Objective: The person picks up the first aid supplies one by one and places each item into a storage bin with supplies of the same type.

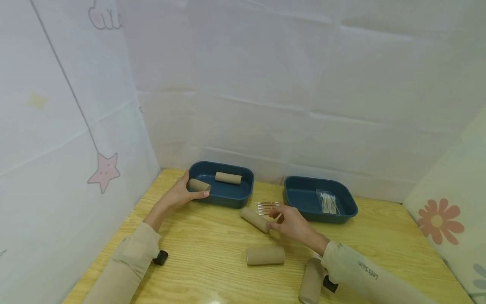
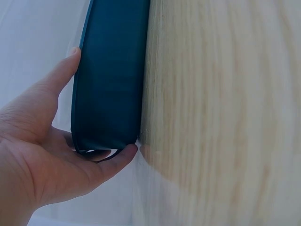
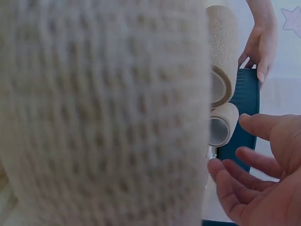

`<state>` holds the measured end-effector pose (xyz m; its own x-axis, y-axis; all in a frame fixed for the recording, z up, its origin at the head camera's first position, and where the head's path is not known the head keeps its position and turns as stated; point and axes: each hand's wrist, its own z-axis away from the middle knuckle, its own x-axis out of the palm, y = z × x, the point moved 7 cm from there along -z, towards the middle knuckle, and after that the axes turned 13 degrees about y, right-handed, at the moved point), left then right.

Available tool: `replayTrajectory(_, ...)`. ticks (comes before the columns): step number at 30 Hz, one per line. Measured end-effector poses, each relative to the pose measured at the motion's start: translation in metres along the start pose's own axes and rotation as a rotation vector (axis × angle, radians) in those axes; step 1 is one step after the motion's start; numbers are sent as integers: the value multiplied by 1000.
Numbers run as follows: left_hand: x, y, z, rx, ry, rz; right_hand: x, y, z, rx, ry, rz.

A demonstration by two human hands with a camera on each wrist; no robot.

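Observation:
My left hand [image 1: 182, 192] grips the left end of a dark blue plastic bin [image 1: 224, 201], its thumb on the rim and its fingers around the end wall [image 2: 110, 94]. Two hollow tan tubes, like cardboard rolls, lie in this bin: one at the left end [image 1: 199, 185], another at the back [image 1: 228, 178]. My right hand [image 1: 294, 223] is at the right end of a tan tube [image 1: 254, 219] lying aslant on the table. Its fingers are loosely bent and apart in the right wrist view; whether the thumb touches the tube [image 3: 225, 125] I cannot tell.
Several cotton swabs [image 1: 265, 204] lie in a row between the bins. A second blue bin [image 1: 303, 198] holds a clear bag of swabs [image 1: 328, 202]. Two more tubes lie nearer: one crosswise [image 1: 265, 256], one by the right sleeve [image 1: 310, 280]. White cloth walls stand around the table.

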<state>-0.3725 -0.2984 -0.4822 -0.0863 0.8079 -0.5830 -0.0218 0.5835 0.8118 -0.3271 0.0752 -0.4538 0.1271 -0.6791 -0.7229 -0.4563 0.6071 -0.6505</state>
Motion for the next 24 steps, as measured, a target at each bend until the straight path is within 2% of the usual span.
replayTrajectory(4,-1,1,1,14,6,-11,7,9,0,70,-23,15)
replayTrajectory(8,-1,3,1,29,6,-26,12,13,-1,91,-36,51)
replayTrajectory(13,-2,3,0,47,9,-60,17,13,-3,89,-44,91)
replayTrajectory(24,-2,4,3,31,2,-59,21,9,-4,52,-76,76)
